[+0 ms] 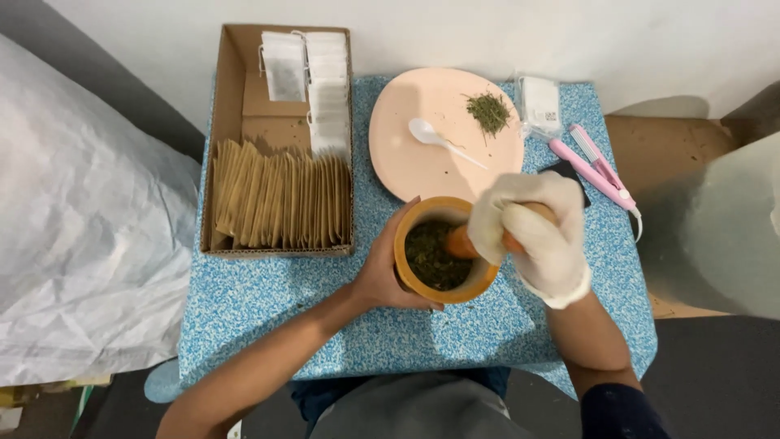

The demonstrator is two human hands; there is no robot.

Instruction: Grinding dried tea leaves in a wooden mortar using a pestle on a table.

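White-gloved fingers (520, 213) of the right hand (532, 240) are clenched around the upper end of a wooden pestle (463, 241), whose lower end dips at a slant into a round wooden mortar (443, 250). The slant brings the working end down against the contents near the bowl's right wall. Bare fingers of the left hand (382, 272) are wrapped around the mortar's left wall, thumb up near the rim, apparently to steady the bowl against the push of the pestle. The mortar stands on the front middle of a blue speckled surface (268, 301) and holds a dark green mass, probably crushed dried leaves, though the view is too coarse to be sure.

Just behind the mortar lies a round pale pink board (406, 162), carrying a small heap of green herb (488, 111) towards its far right and a white plastic spoon (443, 141) near its middle. Right of the board lie a clear packet of small white items (539, 104) and a long pink hinged tool (597, 169). At the left rear sits an open cardboard box (231, 89): brown paper sachets (280, 202) stand on edge in a packed row across its front, and white filter bags (327, 91) are stacked at its back. A crumpled white sack (81, 236) lies left of the surface.
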